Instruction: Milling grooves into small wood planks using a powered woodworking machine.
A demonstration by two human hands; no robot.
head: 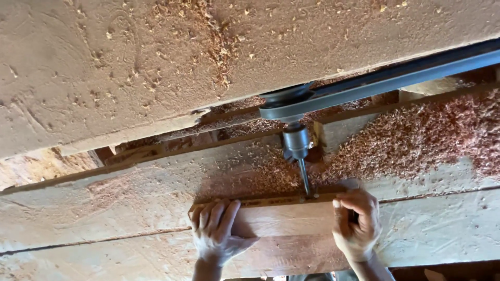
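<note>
A reddish wooden board (284,221) lies flat on a dusty work table (432,229), its far edge pushed against a horizontal drill bit (304,177) held in a metal chuck (296,143). My left hand (216,231) presses flat on the board's left part, fingers curled over its far edge. My right hand (357,224) grips the board's right end, just right of the bit. A dark drive belt (385,80) runs over a pulley (286,96) above the chuck.
A big dusty panel (130,62) covers the upper left. Thick reddish wood shavings (422,140) are heaped behind the table on the right. Wooden rails (172,148) cross between panel and table.
</note>
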